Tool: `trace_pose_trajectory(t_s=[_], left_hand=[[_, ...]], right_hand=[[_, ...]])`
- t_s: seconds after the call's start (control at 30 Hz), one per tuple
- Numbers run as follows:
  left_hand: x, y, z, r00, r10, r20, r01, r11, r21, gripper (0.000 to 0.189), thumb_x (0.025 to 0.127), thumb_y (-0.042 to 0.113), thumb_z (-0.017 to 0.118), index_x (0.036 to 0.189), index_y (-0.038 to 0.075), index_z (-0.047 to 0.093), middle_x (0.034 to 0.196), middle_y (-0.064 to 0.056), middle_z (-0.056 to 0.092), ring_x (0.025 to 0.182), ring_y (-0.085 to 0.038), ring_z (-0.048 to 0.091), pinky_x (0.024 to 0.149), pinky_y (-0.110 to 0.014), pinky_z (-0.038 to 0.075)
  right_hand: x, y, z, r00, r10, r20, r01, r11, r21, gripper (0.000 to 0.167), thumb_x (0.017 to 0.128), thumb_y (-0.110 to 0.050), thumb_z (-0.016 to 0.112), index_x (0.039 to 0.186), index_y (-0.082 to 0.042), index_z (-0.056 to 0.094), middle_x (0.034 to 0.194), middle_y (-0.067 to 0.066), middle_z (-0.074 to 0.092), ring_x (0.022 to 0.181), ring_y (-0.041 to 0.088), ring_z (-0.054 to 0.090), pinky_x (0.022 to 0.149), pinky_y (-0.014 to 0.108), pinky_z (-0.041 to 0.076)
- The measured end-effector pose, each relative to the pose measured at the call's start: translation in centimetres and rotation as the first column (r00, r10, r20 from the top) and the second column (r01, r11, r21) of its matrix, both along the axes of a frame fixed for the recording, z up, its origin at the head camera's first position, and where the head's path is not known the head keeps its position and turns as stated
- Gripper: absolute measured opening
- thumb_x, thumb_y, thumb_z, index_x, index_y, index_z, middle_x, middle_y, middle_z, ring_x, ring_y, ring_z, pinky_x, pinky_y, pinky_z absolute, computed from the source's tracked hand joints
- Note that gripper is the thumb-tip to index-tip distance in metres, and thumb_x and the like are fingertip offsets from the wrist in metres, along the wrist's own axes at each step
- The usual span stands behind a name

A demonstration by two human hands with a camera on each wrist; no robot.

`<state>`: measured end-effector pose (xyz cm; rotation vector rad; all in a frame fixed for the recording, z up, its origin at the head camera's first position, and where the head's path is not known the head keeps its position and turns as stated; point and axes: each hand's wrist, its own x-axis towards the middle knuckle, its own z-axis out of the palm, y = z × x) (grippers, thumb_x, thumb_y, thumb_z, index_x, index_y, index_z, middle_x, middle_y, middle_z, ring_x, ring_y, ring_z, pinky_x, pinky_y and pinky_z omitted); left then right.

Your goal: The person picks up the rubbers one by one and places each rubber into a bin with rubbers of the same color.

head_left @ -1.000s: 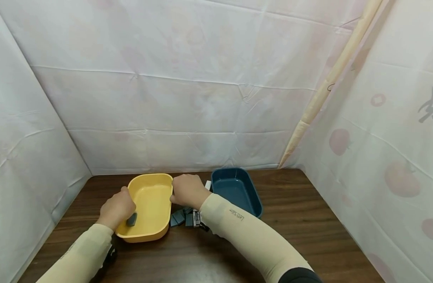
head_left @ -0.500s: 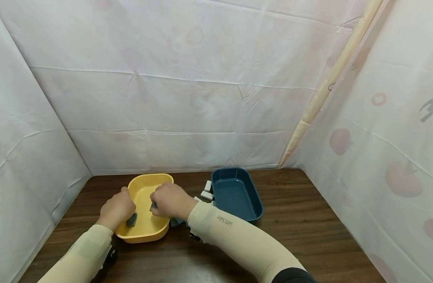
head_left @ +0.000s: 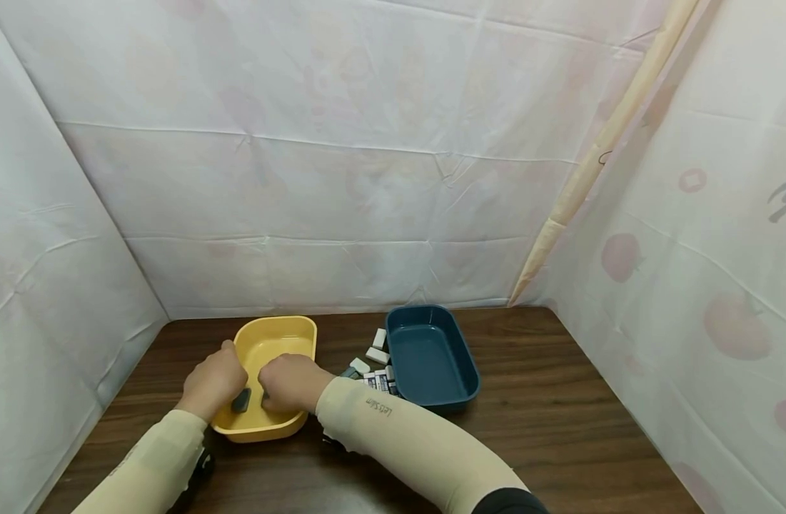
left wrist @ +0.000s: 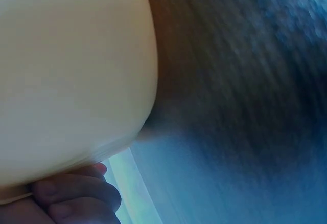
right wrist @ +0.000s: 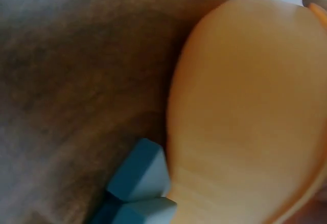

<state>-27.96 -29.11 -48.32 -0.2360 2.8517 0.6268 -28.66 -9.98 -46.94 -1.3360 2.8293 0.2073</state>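
My left hand (head_left: 213, 378) grips the left rim of a yellow plastic bin (head_left: 264, 432). In the left wrist view its curled fingers (left wrist: 76, 193) show at the rim, below the bin's wall (left wrist: 71, 70). Inside the bin, low over its floor, is my right hand (head_left: 293, 382), pinching a small grey block (head_left: 265, 397) that its fingers mostly hide. Another grey block (head_left: 241, 401) lies on the bin floor beside my left hand. Blue-grey blocks (right wrist: 139, 175) sit against the bin's outer wall (right wrist: 245, 106) in the right wrist view.
A dark blue bin (head_left: 472, 382) stands to the right. Between the two bins lie several white blocks (head_left: 378, 355) and some with printed sleeves (head_left: 376, 380), partly behind my right forearm. White cloth (head_left: 341, 271) hangs along the back of the brown wooden table (head_left: 560, 400).
My right hand has moved left from above the yellow bin's right rim and down into the bin, carrying a grey block. My left hand has stayed on the rim.
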Motion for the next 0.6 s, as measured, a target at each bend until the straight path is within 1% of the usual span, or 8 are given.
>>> trace_pose_trajectory(t_s=[0.13,0.23,0.3,0.43,0.53,0.6], left_hand=[[0.0,0.1,0.0,1.000,0.002,-0.004,-0.002,1.000,-0.002,0.049,0.108,0.009,0.049,0.145,-0.020,0.038,0.087,-0.018,0.062,0.073,-0.034,0.063,0.061,-0.042,0.051],[0.1,0.1,0.1,1.000,0.005,-0.003,-0.005,1.000,-0.006,0.049,0.108,0.009,0.048,0.146,-0.020,0.037,0.087,-0.018,0.062,0.073,-0.033,0.063,0.061,-0.042,0.052],[0.1,0.0,0.1,1.000,0.005,0.000,-0.005,1.000,-0.008,0.050,0.108,0.009,0.048,0.146,-0.021,0.037,0.087,-0.019,0.062,0.073,-0.034,0.063,0.061,-0.042,0.052],[0.2,-0.1,0.0,1.000,0.001,-0.002,-0.001,1.000,-0.009,0.049,0.108,0.010,0.048,0.146,-0.021,0.037,0.087,-0.019,0.063,0.072,-0.034,0.063,0.061,-0.042,0.052],[0.1,-0.1,0.0,1.000,-0.001,-0.009,0.001,1.000,-0.006,0.049,0.109,0.010,0.047,0.146,-0.021,0.037,0.087,-0.019,0.063,0.072,-0.034,0.063,0.061,-0.042,0.051],[0.0,-0.1,-0.1,1.000,0.000,-0.010,0.000,1.000,-0.005,0.050,0.109,0.010,0.046,0.146,-0.021,0.037,0.087,-0.019,0.063,0.072,-0.035,0.063,0.060,-0.042,0.051]], right_hand=[[0.1,0.1,-0.3,1.000,0.020,-0.019,-0.019,0.999,0.027,0.031,0.105,-0.037,0.078,0.081,-0.030,0.059,0.075,-0.014,0.056,0.070,0.007,0.053,0.065,0.025,0.045],[0.1,0.0,-0.4,1.000,0.021,-0.013,-0.020,0.999,0.034,0.030,0.105,-0.033,0.078,0.081,-0.030,0.060,0.076,-0.014,0.057,0.070,0.008,0.051,0.066,0.024,0.044],[0.2,-0.2,-0.4,1.000,0.022,-0.002,-0.022,0.999,0.033,0.030,0.107,-0.029,0.076,0.081,-0.030,0.061,0.077,-0.014,0.058,0.071,0.008,0.050,0.067,0.024,0.044],[0.7,-0.7,-0.1,1.000,0.027,0.008,-0.027,0.999,0.025,0.025,0.112,-0.023,0.071,0.089,-0.031,0.066,0.086,-0.014,0.062,0.077,0.006,0.054,0.070,0.022,0.046],[0.9,-0.9,0.1,0.999,0.030,0.011,-0.030,0.999,0.019,0.022,0.112,-0.022,0.071,0.092,-0.032,0.070,0.093,-0.015,0.064,0.079,0.005,0.056,0.070,0.021,0.048],[0.9,-0.9,0.1,0.999,0.036,0.021,-0.036,0.999,0.011,0.023,0.111,-0.021,0.072,0.092,-0.033,0.072,0.096,-0.015,0.065,0.080,0.005,0.056,0.070,0.021,0.048]])
